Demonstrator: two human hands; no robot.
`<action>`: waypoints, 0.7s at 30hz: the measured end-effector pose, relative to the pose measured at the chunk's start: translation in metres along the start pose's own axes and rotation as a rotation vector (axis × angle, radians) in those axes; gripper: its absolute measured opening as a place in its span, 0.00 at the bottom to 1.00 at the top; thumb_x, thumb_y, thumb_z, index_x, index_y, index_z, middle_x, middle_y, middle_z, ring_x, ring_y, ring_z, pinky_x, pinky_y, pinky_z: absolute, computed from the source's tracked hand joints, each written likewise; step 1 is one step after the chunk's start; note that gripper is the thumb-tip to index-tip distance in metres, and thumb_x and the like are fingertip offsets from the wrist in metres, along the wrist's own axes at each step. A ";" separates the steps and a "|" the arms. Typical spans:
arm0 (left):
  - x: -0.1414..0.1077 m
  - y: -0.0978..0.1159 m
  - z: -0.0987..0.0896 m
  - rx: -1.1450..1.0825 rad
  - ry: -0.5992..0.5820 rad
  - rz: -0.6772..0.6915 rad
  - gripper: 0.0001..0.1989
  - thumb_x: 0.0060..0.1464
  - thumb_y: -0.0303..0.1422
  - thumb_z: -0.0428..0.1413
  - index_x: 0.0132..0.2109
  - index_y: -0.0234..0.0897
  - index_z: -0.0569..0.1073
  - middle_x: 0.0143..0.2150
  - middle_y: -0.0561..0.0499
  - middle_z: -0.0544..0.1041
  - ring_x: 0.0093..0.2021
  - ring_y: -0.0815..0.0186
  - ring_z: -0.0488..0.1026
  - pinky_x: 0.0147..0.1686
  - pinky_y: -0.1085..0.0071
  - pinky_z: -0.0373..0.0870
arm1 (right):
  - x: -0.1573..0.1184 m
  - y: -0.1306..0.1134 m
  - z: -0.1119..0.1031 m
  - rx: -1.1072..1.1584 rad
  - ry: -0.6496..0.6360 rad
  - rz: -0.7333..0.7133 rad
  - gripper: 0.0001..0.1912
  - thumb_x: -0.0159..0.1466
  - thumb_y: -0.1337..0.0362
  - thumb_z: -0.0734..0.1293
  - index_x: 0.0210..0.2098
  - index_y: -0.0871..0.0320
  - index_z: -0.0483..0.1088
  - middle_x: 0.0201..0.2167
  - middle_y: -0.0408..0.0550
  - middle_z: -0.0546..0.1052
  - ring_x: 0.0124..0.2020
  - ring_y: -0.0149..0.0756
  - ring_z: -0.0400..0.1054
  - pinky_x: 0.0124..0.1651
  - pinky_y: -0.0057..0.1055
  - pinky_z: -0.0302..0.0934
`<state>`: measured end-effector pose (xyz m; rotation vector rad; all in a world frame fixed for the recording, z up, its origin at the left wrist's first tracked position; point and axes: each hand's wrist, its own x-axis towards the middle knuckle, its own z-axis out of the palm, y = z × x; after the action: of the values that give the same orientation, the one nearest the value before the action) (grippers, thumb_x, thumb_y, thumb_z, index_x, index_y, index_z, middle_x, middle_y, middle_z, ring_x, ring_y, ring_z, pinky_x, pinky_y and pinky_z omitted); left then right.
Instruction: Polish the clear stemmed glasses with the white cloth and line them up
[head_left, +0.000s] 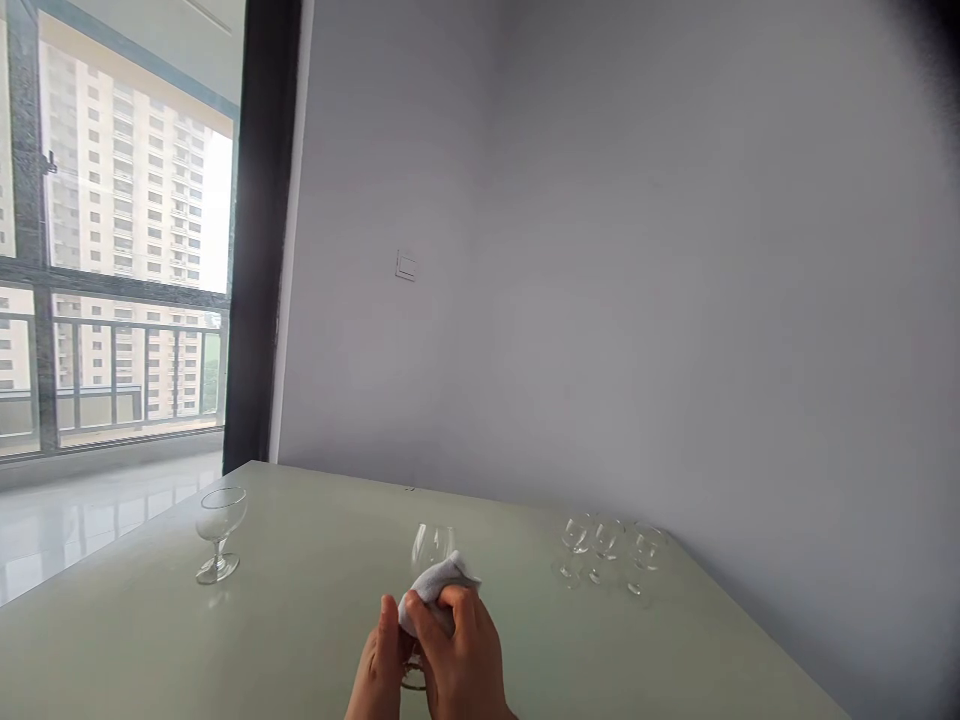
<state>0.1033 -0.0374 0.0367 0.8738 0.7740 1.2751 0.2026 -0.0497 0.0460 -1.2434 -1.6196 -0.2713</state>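
Note:
A clear stemmed glass (433, 541) is between my hands at the near middle of the table, its rim up and its foot showing below my fingers. My left hand (377, 665) grips it low on the left side, thumb pointing up; the other fingers are mostly hidden behind the glass. My right hand (466, 650) is closed on a pale grey-white cloth (442, 578), which is bunched against the side of the bowl. The cloth and fingers cover most of the bowl and stem.
One stemmed glass (219, 530) stands upright at the table's left edge. To the right, near the wall, stand three small stemmed glasses (604, 540), close together. The pale green glossy tabletop (315, 560) meets the grey wall (637, 300) at the back.

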 end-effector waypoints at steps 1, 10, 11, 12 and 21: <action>-0.001 0.003 0.000 0.007 0.025 0.022 0.30 0.46 0.58 0.48 0.38 0.36 0.77 0.28 0.49 0.77 0.33 0.58 0.71 0.32 0.67 0.66 | -0.002 0.000 0.002 0.011 -0.029 -0.030 0.09 0.60 0.61 0.64 0.40 0.48 0.72 0.29 0.45 0.72 0.30 0.37 0.68 0.31 0.31 0.62; 0.000 0.022 -0.002 -0.114 0.015 -0.023 0.29 0.45 0.57 0.51 0.41 0.38 0.77 0.34 0.48 0.79 0.36 0.58 0.72 0.34 0.68 0.67 | 0.013 -0.011 -0.018 0.450 -0.470 0.060 0.22 0.51 0.76 0.60 0.41 0.51 0.73 0.34 0.45 0.71 0.33 0.34 0.69 0.34 0.26 0.63; 0.001 0.022 -0.002 -0.129 -0.008 -0.024 0.27 0.44 0.56 0.53 0.39 0.37 0.77 0.32 0.49 0.78 0.34 0.60 0.72 0.33 0.68 0.67 | 0.016 -0.013 -0.020 0.530 -0.510 0.139 0.20 0.51 0.76 0.61 0.37 0.51 0.75 0.33 0.44 0.72 0.32 0.34 0.69 0.33 0.26 0.62; 0.002 0.021 -0.002 -0.134 -0.035 -0.026 0.25 0.43 0.54 0.55 0.37 0.36 0.78 0.29 0.50 0.77 0.32 0.62 0.71 0.32 0.70 0.66 | 0.017 -0.015 -0.022 0.608 -0.550 0.209 0.18 0.50 0.76 0.61 0.33 0.51 0.76 0.32 0.43 0.73 0.31 0.33 0.69 0.31 0.26 0.61; 0.002 0.018 0.000 -0.233 -0.197 -0.171 0.16 0.36 0.41 0.67 0.31 0.35 0.76 0.20 0.56 0.69 0.20 0.74 0.64 0.22 0.78 0.56 | 0.031 0.005 -0.057 0.887 -0.784 0.605 0.08 0.50 0.70 0.66 0.30 0.58 0.76 0.21 0.39 0.71 0.20 0.26 0.58 0.24 0.22 0.49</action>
<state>0.0953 -0.0343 0.0529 0.7157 0.5203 1.0843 0.2416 -0.0693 0.0945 -1.0749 -1.5620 1.3157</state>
